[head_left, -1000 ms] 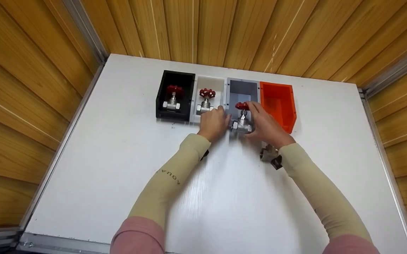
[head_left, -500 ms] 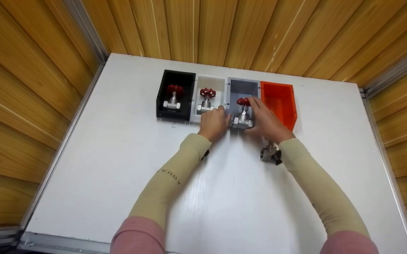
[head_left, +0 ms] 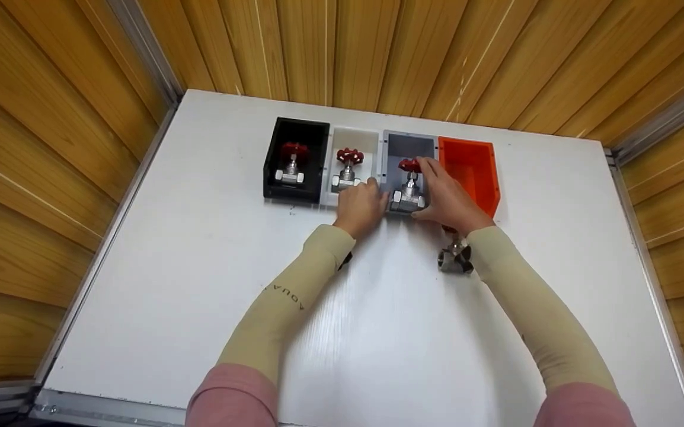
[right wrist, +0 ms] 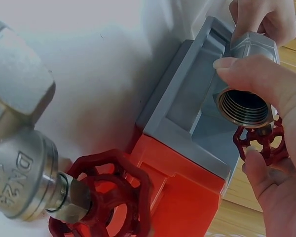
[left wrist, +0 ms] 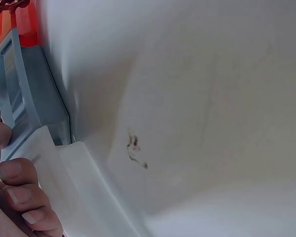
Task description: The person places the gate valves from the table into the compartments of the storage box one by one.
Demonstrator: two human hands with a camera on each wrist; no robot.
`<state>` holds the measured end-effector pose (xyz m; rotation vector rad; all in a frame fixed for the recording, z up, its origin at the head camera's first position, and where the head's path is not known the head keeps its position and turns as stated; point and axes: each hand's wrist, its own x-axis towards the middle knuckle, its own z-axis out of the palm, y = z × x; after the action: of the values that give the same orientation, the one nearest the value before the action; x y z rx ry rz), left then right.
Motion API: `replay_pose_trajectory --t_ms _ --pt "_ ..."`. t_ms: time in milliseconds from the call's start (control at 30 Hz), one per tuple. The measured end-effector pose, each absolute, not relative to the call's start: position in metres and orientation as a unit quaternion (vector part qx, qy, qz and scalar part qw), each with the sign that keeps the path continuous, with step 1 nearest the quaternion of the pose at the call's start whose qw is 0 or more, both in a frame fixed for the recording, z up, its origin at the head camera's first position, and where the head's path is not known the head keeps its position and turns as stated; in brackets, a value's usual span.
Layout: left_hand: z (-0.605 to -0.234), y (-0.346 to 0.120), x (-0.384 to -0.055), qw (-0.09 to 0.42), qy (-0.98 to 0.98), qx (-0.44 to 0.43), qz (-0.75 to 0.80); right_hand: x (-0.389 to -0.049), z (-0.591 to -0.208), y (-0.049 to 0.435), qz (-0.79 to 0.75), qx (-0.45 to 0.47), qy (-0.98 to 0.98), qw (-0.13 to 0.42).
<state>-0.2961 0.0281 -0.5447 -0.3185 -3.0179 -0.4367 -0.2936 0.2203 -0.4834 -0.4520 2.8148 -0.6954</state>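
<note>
Two hands, four valves, four bins

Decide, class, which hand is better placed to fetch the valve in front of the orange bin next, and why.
Probably the right hand: it is nearer the front valve, though it must first release the held valve at the grey bin. The left hand is farther off, by the white bin.

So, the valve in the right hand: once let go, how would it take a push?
Likely stiff and heavy for its size: the valve has a solid-looking metal body. Its flat-sided hex ends should resist free rolling. The red handwheel appears to sit above the body on a stem, so a push there might tip it.
</note>
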Motion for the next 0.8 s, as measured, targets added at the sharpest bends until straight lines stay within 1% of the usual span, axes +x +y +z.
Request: replay_pose_trajectory --t_ms 100,467,667,800 --pt "-0.545 0.028 -0.296 0.040 -0.983 -0.103 -0.145 -0.295 -0.483 0.220 -0.227 -0.153 0.956 0.102" --pt "-0.548 0.029 -0.296 0.076 -0.980 -0.104 -0.150 -0.304 -0.485 0.219 -0.232 -0.144 0.956 0.102" --pt "-0.547 0.029 -0.296 0.073 -0.981 -0.102 -0.147 -0.309 -0.487 0.219 -0.234 -0.143 0.957 0.094" --pt "-0.548 0.029 -0.296 0.068 -0.982 -0.102 -0.146 -0.312 -0.488 0.219 -0.233 -0.137 0.957 0.101"
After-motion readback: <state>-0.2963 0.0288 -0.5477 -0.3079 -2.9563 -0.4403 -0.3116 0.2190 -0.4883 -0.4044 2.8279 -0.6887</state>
